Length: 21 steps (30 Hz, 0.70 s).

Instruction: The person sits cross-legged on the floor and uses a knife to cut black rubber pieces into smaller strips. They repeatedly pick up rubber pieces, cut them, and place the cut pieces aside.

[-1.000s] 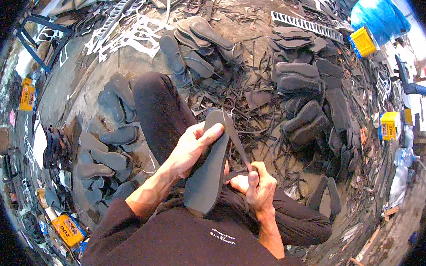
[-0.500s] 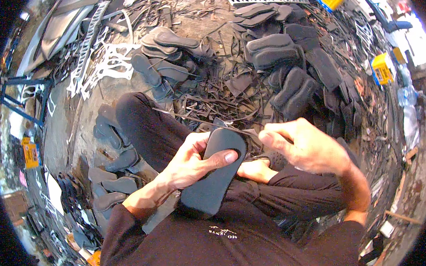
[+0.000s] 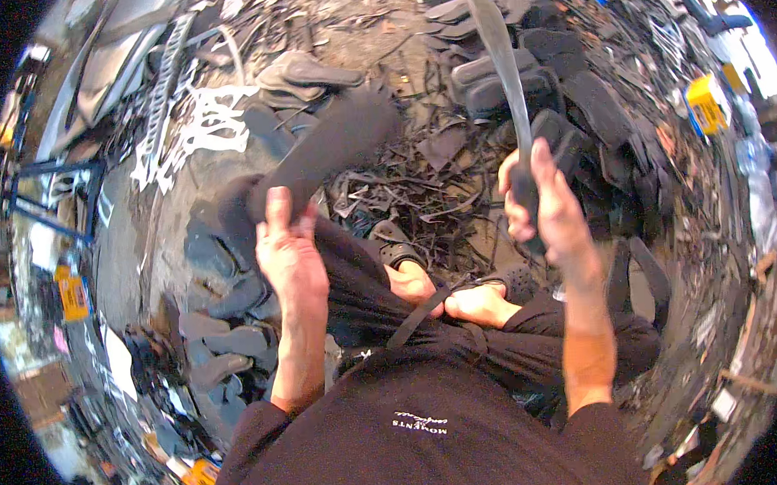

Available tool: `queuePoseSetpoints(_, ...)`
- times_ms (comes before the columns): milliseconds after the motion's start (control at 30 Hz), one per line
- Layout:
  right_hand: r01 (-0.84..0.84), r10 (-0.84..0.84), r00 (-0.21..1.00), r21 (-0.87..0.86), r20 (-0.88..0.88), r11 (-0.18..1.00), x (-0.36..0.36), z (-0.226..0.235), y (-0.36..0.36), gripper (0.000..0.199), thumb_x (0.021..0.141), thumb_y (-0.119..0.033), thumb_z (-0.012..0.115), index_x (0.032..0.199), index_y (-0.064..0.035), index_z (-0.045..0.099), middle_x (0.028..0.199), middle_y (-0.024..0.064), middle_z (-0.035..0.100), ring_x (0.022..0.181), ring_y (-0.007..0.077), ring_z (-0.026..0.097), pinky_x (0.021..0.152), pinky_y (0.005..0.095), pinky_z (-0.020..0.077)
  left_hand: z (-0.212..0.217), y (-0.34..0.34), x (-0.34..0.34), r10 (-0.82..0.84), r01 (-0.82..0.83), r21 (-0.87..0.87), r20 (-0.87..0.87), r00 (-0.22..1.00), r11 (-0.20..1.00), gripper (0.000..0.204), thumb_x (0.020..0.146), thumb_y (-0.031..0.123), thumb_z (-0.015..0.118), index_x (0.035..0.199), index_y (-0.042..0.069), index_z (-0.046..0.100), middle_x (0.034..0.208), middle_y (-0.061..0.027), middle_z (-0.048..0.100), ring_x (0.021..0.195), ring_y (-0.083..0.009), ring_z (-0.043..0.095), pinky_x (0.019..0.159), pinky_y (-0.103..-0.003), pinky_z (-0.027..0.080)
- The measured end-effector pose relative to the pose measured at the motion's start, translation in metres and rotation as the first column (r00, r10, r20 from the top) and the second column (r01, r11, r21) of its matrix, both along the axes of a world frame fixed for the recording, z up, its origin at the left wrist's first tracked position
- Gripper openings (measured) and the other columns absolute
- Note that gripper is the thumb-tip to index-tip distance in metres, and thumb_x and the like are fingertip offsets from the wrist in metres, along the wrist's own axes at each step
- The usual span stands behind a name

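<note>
My left hand (image 3: 291,252) is closed on one end of a dark shoe sole (image 3: 339,144), raised over my left knee and smeared by motion. In my right hand (image 3: 558,212) I grip the dark handle of a long knife (image 3: 502,61). Its curved grey blade points up and away from me, apart from the sole. A thin dark strip (image 3: 417,318) lies across my lap. Beyond my hands, grey soles (image 3: 309,71) are piled at the left, partly hidden by the held sole. Thicker black soles (image 3: 503,87) are stacked at the right, behind the blade.
Dark offcuts (image 3: 438,187) litter the floor between the piles. More soles (image 3: 227,339) lie beside my left leg. White cut-out scrap (image 3: 202,125) and a blue metal frame (image 3: 57,203) are at the left. A yellow box (image 3: 706,105) and a clear bottle (image 3: 755,153) stand at the right.
The sole has moved from above my lap forward and left in my left hand. My right hand has swung the knife away from the sole, its blade now pointing up.
</note>
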State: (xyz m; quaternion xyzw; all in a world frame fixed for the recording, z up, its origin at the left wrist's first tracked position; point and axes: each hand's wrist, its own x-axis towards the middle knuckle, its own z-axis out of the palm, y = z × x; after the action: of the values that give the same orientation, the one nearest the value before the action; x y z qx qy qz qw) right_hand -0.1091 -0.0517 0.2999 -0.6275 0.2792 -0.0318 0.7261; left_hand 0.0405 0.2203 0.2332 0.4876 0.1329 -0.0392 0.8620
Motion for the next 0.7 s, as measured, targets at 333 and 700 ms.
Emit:
queuePoseSetpoints(333,-0.053,0.091,0.995,-0.518,0.049,0.854,-0.039,-0.074,0.152,0.037,0.113,-0.04,0.052,0.111,-0.0045,0.063,0.086,0.0245,0.072,0.083,0.0466,0.074,0.069,0.0488,0.0557,0.005,-0.02,-0.05,-0.256,0.25,-0.055,-0.205,0.945,0.967,0.028,0.103,0.041,0.074,0.118,0.018,0.069,0.104,0.0067,0.073,0.088,-0.0065,0.067,0.073,-0.029,0.054)
queuePoseSetpoints(700,-0.392,0.345,0.919,-0.361,-0.191,0.846,-0.002,-0.056,0.129,0.048,0.113,-0.049,0.049,0.11,-0.0047,0.067,0.086,0.0241,0.072,0.084,0.0484,0.071,0.073,0.0531,0.053,-0.022,0.011,-0.061,-0.298,0.305,-0.011,-0.245,0.923,0.952,0.026,0.103,0.033,0.074,0.118,0.012,0.068,0.108,-0.0005,0.075,0.092,-0.0129,0.072,0.079,-0.035,0.061)
